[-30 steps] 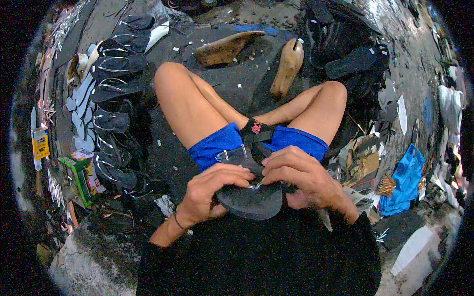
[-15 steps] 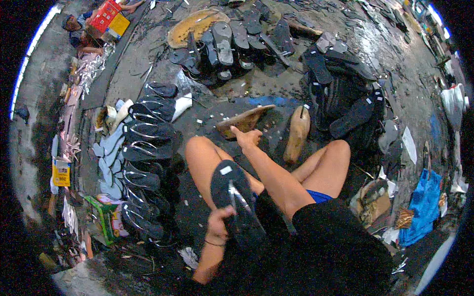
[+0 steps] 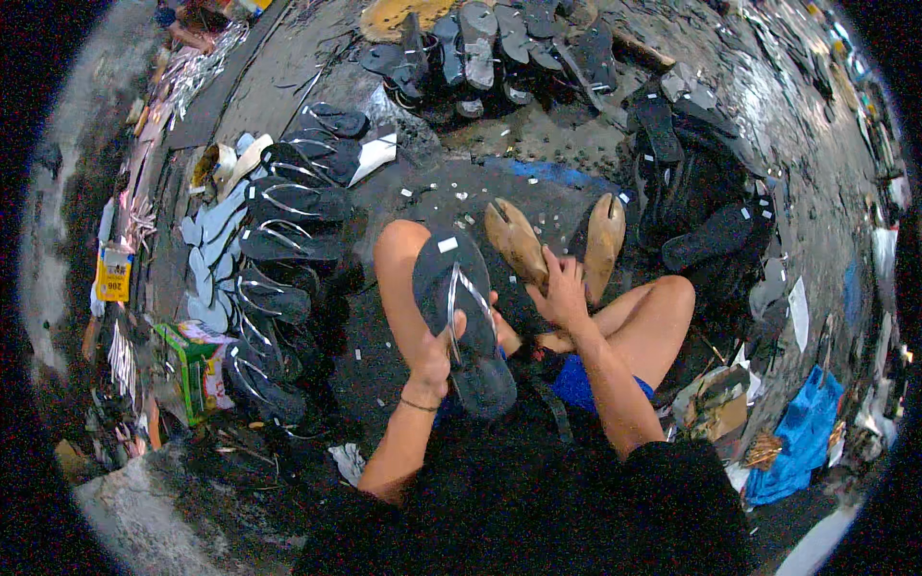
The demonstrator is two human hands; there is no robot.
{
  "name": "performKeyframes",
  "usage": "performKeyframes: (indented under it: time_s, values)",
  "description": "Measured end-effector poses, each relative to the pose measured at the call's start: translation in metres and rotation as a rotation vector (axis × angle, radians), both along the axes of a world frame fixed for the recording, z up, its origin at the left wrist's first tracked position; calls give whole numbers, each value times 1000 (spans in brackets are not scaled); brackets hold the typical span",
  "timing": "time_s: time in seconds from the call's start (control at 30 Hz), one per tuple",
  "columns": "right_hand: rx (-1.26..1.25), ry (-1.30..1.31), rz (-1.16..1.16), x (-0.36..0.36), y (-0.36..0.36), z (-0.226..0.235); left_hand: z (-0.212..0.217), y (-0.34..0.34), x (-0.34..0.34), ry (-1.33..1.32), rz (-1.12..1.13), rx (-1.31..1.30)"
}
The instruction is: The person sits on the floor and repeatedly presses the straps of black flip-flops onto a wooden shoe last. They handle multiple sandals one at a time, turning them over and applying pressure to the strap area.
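I sit cross-legged on a dark floor. My left hand (image 3: pixel 434 357) grips a black flip-flop sandal (image 3: pixel 461 317) with grey straps, held upright over my left knee, sole side facing me. My right hand (image 3: pixel 562 293) reaches forward and closes around the near end of a wooden shoe last (image 3: pixel 514 240) lying on the floor. A second wooden shoe last (image 3: pixel 603 242) lies just right of it, by my right knee.
A row of finished black sandals (image 3: pixel 279 240) lies stacked to my left, with pale insoles (image 3: pixel 206 259) and a green box (image 3: pixel 197 370) beside them. More black sandals (image 3: pixel 499 43) pile up ahead and to the right (image 3: pixel 706 235). Blue cloth (image 3: pixel 802 446) and scraps lie at right.
My hands parted from the sandal in my lap. The left hand lifted the sandal upright, and the right hand reached out to the wooden last. My view tilted forward.
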State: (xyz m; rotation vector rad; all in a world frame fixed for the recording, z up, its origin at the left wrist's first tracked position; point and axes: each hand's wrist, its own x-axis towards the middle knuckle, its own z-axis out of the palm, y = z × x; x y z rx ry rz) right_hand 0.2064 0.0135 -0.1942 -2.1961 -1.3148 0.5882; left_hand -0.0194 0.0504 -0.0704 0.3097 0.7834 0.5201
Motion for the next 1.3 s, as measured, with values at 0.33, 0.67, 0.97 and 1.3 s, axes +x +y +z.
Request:
performKeyframes:
  time_s: [0.33,0.67,0.97,1.3]
  values:
    - [-182,1579,-93,10,-115,163,4,51,4,727,234,1239]
    - [-133,235,332,-85,-114,214,-25,-58,-14,-23,169,99]
    - [-8,221,130,-126,-73,183,-45,-51,-18,213,279,122]
    - [352,-59,3,-87,-72,185,-13,-14,28,213,-1,496]
